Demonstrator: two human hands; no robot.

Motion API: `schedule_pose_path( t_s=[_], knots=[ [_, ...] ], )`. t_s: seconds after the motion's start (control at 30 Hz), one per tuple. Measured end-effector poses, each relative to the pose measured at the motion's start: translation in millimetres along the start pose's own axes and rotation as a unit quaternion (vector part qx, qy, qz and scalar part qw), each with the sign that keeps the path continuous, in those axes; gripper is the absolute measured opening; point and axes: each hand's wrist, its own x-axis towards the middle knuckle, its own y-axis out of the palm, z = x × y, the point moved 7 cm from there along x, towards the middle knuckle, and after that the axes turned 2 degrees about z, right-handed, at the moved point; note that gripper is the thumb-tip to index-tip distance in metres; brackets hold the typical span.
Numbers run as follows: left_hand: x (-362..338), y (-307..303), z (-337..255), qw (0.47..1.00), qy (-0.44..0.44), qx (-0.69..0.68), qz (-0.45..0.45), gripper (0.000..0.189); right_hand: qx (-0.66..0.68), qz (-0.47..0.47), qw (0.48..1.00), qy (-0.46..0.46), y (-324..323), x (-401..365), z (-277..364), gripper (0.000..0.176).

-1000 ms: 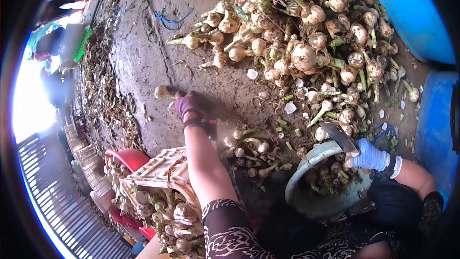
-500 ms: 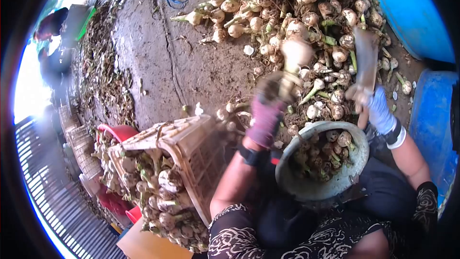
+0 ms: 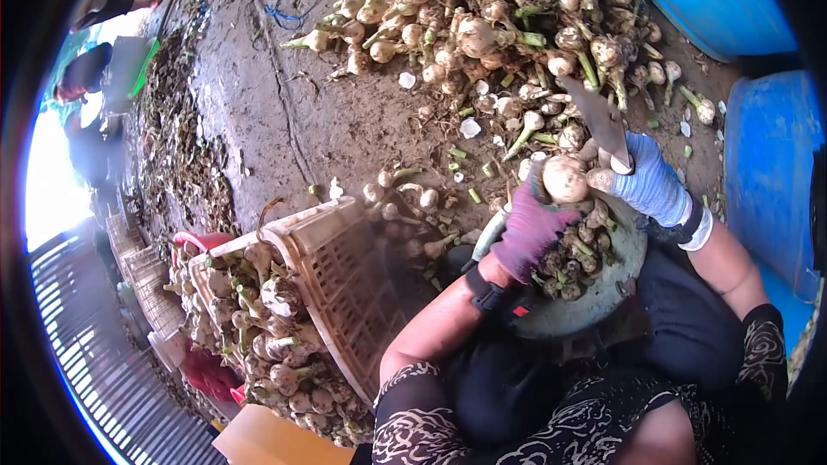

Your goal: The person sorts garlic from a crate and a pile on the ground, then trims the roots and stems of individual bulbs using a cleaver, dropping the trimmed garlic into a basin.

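My left hand [image 3: 534, 228], in a pink glove, grips a large pale bulb [image 3: 566, 178] above the rim of a grey-green basin [image 3: 616, 293]. In a bluish-white glove, my right hand [image 3: 646, 174] holds a knife [image 3: 597, 120] by its handle end, the broad blade pointing up and left. The fingertips of that hand are against or very near the bulb's right side. Inside the basin lie small bulbs with roots and stalks [image 3: 577, 258]. A large pile of soiled bulbs with green stalks [image 3: 482, 34] lies on the ground beyond both hands.
A tipped plastic crate [image 3: 336, 267] with bulbs spilling out stands at the left. Blue tubs [image 3: 771, 172] are at the right. Cut stalk pieces and scraps litter the muddy floor [image 3: 258, 112]. Another person [image 3: 86, 77] is at the far upper left.
My left hand has moved down and right with a bulb, to the basin. My right hand has come left, bringing the knife close to the bulb. The view has shifted slightly.
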Motion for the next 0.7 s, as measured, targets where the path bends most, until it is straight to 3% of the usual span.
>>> schedule_pose_path(
  t_s=[0.1, 0.13, 0.17, 0.2, 0.23, 0.3, 0.33, 0.37, 0.4, 0.43, 0.5, 0.6, 0.7],
  knots=[
    [-7, 2, -25, 0.998, -0.018, 0.063, -0.013, 0.059, -0.21, 0.02, 0.97, -0.123, 2, -11, 25, 0.02],
    [-14, 0, -37, 0.997, 0.042, 0.064, 0.009, 0.055, -0.245, 0.041, 0.956, -0.154, 8, -14, 29, 0.021],
    [8, -46, 40, 0.996, -0.047, -0.066, 0.04, 0.038, -0.281, 0.058, 0.941, -0.179, 15, -17, 30, 0.022],
    [4, -14, 16, 0.956, -0.072, -0.265, 0.104, 0.036, -0.304, 0.049, 0.932, -0.191, 18, -19, 26, 0.024],
    [-5, 15, -17, 0.872, -0.099, -0.452, 0.158, 0.041, -0.359, 0.05, 0.91, -0.201, 20, -21, 25, 0.025],
    [-7, 8, -23, 0.94, -0.036, -0.327, 0.093, 0.038, -0.367, 0.058, 0.905, -0.208, 21, -19, 25, 0.026],
    [-11, -6, -18, 0.983, -0.1, -0.155, -0.013, 0.045, -0.373, 0.071, 0.902, -0.205, 22, -18, 24, 0.026],
    [-13, -7, -19, 0.983, -0.107, -0.152, -0.008, 0.045, -0.373, 0.064, 0.904, -0.199, 19, -17, 23, 0.026],
    [-16, 0, -13, 0.932, -0.166, -0.321, 0.029, 0.048, -0.371, 0.063, 0.901, -0.214, 18, -18, 24, 0.027],
    [-20, 9, -8, 0.847, -0.219, -0.479, 0.062, 0.053, -0.371, 0.061, 0.898, -0.229, 17, -19, 26, 0.027],
    [-16, 6, -11, 0.903, -0.138, -0.397, 0.093, 0.054, -0.376, 0.057, 0.898, -0.223, 15, -19, 30, 0.029],
    [-15, 6, -11, 0.956, -0.133, -0.256, 0.046, 0.052, -0.376, 0.082, 0.894, -0.227, 18, -17, 25, 0.03],
    [-15, 10, -18, 0.988, -0.139, -0.04, 0.057, 0.05, -0.354, 0.085, 0.902, -0.232, 21, -15, 13, 0.029]
  ],
)
